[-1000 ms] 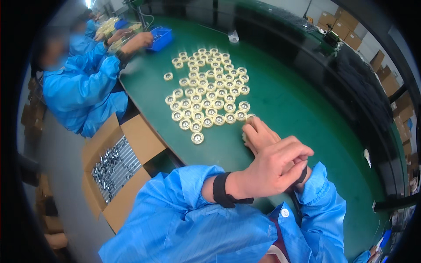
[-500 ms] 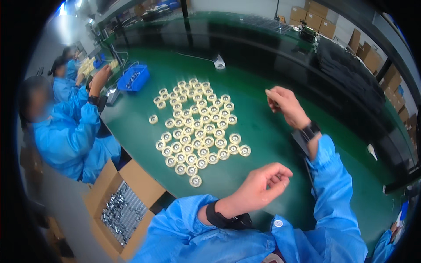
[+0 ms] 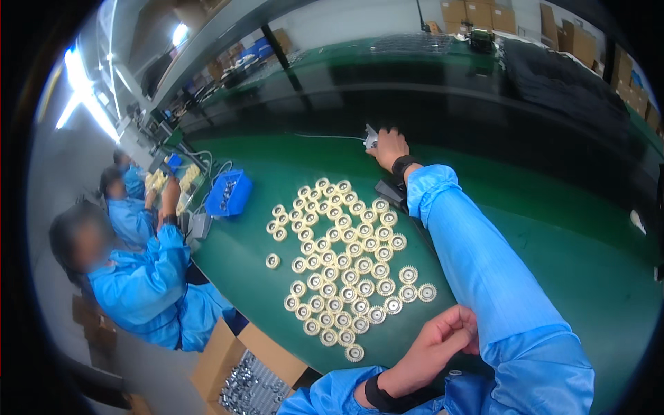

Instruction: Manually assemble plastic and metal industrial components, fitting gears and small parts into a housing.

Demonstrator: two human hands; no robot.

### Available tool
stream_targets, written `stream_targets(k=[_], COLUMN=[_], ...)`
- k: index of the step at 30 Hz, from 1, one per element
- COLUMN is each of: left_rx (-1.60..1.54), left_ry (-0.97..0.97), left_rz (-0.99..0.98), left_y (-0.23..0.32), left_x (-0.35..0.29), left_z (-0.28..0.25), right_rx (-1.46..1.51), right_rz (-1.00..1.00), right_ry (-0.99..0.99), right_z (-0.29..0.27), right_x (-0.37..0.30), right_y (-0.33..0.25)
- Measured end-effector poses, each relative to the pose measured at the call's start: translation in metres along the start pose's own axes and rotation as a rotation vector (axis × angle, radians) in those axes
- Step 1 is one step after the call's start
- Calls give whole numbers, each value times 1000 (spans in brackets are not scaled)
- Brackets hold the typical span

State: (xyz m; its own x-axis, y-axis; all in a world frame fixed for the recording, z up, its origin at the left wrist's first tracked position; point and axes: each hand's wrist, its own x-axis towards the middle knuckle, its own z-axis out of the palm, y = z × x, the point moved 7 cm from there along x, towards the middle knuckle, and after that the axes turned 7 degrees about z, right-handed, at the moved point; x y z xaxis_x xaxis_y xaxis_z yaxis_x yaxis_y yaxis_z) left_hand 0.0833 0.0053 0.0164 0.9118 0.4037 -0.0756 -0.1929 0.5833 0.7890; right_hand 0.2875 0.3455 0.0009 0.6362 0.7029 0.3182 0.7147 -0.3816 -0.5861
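Note:
At the far side of the green table my right hand (image 3: pixel 391 146) reaches out with bent fingers closed about a small white crumpled, bag-like thing (image 3: pixel 371 134). A thin white cord runs left from it. My left hand (image 3: pixel 437 344) is low in front of me, beside my right sleeve, fingers curled and thumb pressed in; whatever may be inside them is hidden. Many cream toothed gears (image 3: pixel 364 264) with metal centres lie flat in a loose cluster left of my right arm. The nearest one (image 3: pixel 354 353) sits left of my left hand.
A blue bin (image 3: pixel 241 188) with metal parts stands at the table's far left. Below the left edge is an open cardboard box (image 3: pixel 216 360) of shiny metal parts. A co-worker in blue (image 3: pixel 142 280) sits at left. A dark ledge (image 3: pixel 443 97) borders the back; a small white object (image 3: pixel 637 222) lies right.
My right hand has moved forward and left onto the white thing. My left hand has drawn its fingers in and sits closer to my right sleeve. The view has shifted.

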Motion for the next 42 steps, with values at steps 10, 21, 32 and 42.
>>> stream_targets(k=[10,21,32,42], left_rx=[93,843,985,1087], left_ry=[27,273,-23,-339], left_rz=[24,873,1074,767], left_y=[4,67,54,7], left_x=[-1,-26,-45,-32], left_z=[-15,11,72,109], right_rx=[84,937,1016,930], right_rz=[-137,142,228,329], right_ry=[-256,-706,-669,-754], right_z=[-26,-246,-299,-328], right_x=[-24,-269,-344,-377], right_y=[27,29,50,104])
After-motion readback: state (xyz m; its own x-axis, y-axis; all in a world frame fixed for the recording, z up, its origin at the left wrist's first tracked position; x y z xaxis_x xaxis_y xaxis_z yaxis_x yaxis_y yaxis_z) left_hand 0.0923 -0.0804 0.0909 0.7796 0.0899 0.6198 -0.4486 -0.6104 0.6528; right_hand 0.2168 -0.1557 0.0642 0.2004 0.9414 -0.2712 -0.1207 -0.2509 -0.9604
